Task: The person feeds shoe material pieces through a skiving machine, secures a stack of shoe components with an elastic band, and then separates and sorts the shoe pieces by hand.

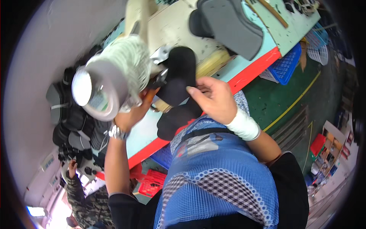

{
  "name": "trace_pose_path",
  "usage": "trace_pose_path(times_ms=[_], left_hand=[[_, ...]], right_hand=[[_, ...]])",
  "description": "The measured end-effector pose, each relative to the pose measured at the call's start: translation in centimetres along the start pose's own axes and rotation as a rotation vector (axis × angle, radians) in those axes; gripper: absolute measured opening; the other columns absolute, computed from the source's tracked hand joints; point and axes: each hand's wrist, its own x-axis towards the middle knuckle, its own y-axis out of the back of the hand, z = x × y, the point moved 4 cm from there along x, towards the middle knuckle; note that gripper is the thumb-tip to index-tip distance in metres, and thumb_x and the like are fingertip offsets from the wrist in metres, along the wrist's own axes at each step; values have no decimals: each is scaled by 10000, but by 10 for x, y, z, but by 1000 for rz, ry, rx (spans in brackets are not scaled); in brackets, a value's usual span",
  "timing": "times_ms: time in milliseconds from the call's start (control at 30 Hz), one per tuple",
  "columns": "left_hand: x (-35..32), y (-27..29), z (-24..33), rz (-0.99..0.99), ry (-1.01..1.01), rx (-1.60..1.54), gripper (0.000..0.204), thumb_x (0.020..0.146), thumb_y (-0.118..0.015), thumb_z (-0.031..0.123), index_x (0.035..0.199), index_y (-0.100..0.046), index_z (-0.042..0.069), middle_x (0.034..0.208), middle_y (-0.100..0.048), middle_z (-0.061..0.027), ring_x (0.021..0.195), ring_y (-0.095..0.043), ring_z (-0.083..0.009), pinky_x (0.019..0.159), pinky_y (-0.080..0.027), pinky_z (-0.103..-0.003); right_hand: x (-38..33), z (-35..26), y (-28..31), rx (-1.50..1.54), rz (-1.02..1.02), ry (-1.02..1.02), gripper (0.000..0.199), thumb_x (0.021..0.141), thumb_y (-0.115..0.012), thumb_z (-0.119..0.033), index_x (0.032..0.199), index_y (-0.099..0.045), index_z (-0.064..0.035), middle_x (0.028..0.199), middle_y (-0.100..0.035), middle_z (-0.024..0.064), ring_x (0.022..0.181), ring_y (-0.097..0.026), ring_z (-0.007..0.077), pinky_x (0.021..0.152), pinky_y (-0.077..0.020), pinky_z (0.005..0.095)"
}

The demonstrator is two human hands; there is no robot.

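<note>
I see a black fabric shoe piece (178, 76), matte and soft-looking, rounded at its far end, held flat just above the table between my two hands. A second black piece (173, 121) lies directly beneath the right hand, near the table's red edge. Just above and left of the left hand sits a large cone of pale thread (114, 74), blurred, its white core end facing me.

The table (171, 26) has a worn cream top with light blue borders and a red front edge. Beyond the right hand, dark grey foam shoe pieces (228, 24) are stacked. Blue plastic baskets (286, 65) stand to the right of that hand on a green floor (274, 99) marked with yellow lines. Red crates (152, 183) sit under the table, below the left forearm.

My left hand (131, 114), a metal watch at its wrist, is raised with fingers closed on the near left edge of the shoe piece. My right hand (213, 99), wrist wrapped in white, curls its fingers and presses the thumb onto the piece's right edge, pinching it.
</note>
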Motion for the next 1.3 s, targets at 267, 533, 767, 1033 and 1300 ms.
trace_pose_path(times_ms=[267, 533, 767, 1033, 1300], left_hand=[[-121, -105, -89, -28, 275, -124, 783, 667, -886, 427, 1244, -562, 7, 1180, -616, -198, 1109, -568, -328, 913, -463, -428], [-163, -148, -108, 5, 387, -284, 361, 813, -741, 150, 1072, -569, -35, 960, -639, -259, 875, -618, -456, 737, -496, -492], [-127, -59, -37, -553, 321, -745, 182, 846, -736, 85, 1007, -729, -1, 837, -723, -23, 796, -602, -55, 735, -506, -276], [-68, -52, -28, -186, 471, -1224, 235, 920, -659, 112, 1079, -680, -60, 877, -728, -79, 691, -685, -122, 618, -538, -233], [-45, -34, -44, -28, 568, -1356, 238, 966, -564, 136, 980, -660, -81, 890, -709, -171, 707, -713, -219, 603, -617, -364]], right_hand=[[-1, -109, 77, -665, 624, 871, 415, 694, -672, 74, 1087, -718, -51, 906, -574, 98, 788, -578, 253, 645, -480, 317], [-28, -62, 67, -633, 333, 782, 340, 567, -580, -24, 898, -657, -7, 902, -597, 167, 886, -604, 361, 802, -490, 434], [-48, -21, -17, -286, -331, 558, 271, 774, -713, -164, 964, -679, 26, 860, -673, 170, 735, -666, 336, 698, -544, 382], [-2, 4, 2, -5, -317, -134, 261, 849, -682, -191, 949, -703, 49, 754, -704, 119, 703, -645, 127, 656, -507, 295], [20, 21, -29, 79, -307, -328, 308, 811, -693, -216, 894, -711, 79, 679, -673, 106, 656, -610, 130, 639, -487, 299]])
